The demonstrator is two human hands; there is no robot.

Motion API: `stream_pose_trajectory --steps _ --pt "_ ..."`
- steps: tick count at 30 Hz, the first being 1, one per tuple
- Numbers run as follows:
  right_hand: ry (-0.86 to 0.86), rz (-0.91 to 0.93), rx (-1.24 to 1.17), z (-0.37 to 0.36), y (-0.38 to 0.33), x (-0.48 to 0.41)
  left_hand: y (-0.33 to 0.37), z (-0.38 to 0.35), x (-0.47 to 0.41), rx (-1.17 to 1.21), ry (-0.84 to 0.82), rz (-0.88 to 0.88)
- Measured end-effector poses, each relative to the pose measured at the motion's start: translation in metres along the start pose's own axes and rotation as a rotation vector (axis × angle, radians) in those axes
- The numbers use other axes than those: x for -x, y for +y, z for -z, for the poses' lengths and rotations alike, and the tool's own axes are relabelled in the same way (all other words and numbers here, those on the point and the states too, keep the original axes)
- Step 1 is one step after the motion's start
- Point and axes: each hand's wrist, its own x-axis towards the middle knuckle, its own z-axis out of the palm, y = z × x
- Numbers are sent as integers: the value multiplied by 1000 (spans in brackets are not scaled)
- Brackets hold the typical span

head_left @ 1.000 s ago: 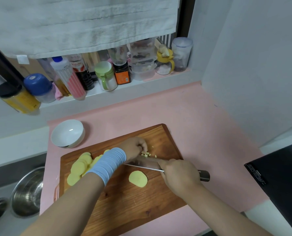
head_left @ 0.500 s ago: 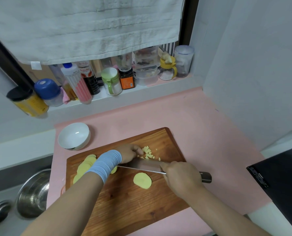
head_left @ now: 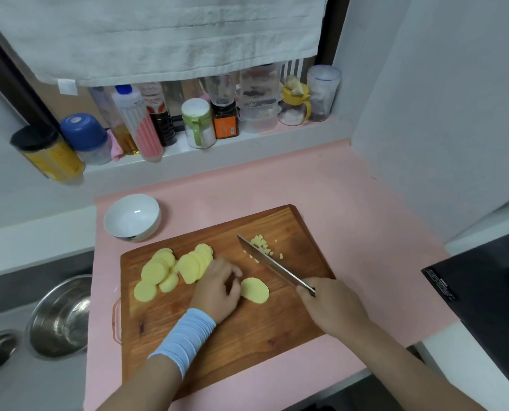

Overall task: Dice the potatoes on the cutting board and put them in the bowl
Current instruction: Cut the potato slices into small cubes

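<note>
1 loose potato slice (head_left: 255, 290) lies flat on the cutting board (head_left: 247, 336), just right of the left hand (head_left: 217, 293) and nearer to it than to the right hand (head_left: 333, 304). The left fingers (head_left: 234, 275) are curled, tips at the slice's left edge; whether they pinch it I cannot tell. The right hand grips the knife (head_left: 274, 266), its blade slanting far-left beside the diced pieces (head_left: 262, 247). The bowl (head_left: 132, 217) sits far left, off the board.

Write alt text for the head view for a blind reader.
The right hand holds a steel kitchen knife beside a small pile of diced yellow potato on a brown wooden cutting board; the left hand curls against one round potato slice.
</note>
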Motion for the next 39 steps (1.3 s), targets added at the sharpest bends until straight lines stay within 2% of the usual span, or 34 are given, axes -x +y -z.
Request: stream_pose_trajectory --steps 3,7,15,31,39 --pt "0 54 6 -5 -1 7 -5 -21 17 -94 -133 -195" --pt "-2 179 36 -9 0 14 -2 -38 26 -203 -145 -315" --pt "-64 268 106 -10 9 12 2 -49 32 -262 -108 -239" --pt "-117 203 143 -3 8 10 4 -48 28 -227 -118 -213" --pt "-199 171 47 -18 10 -10 0 -51 33 -188 -101 -194"
